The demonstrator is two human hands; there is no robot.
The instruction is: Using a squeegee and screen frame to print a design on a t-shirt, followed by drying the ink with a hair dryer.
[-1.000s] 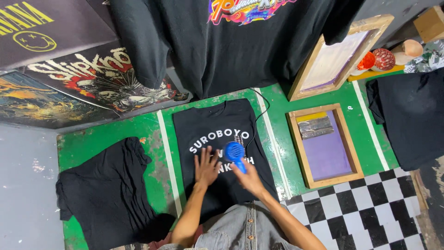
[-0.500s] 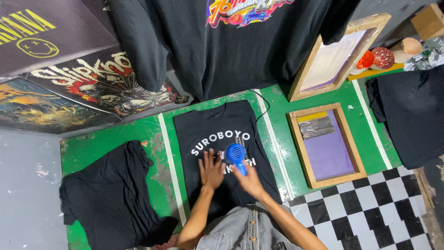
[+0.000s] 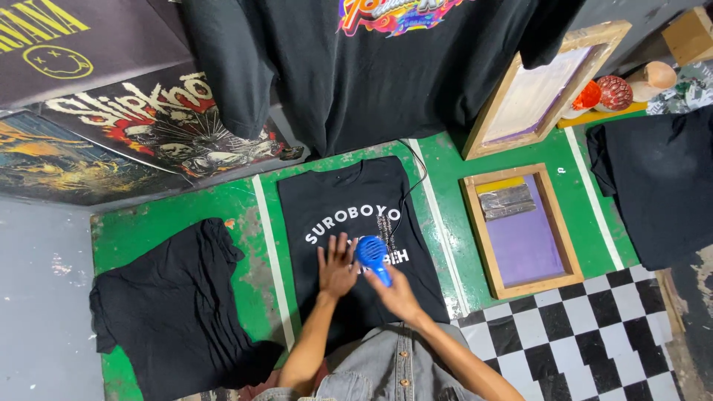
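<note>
Checking grip: "What does the right hand hold?"
"Closed on blue hair dryer, nozzle over printed black T-shirt. Left hand, flat beside it, has edged closer."

Lying flat to the right on the green surface — a wooden printing frame with a purple screen and a grey squeegee at its upper end. Leaning upright behind it, a second wooden frame with a pale screen. Sitting heaped at the left, a pile of black shirts; spreading at the far right, another black garment. Hanging overhead, a black shirt with a bright multicoloured print. Resting at the upper left — dark printed band posters. Showing at the lower right, a black-and-white checkered patch.
</note>
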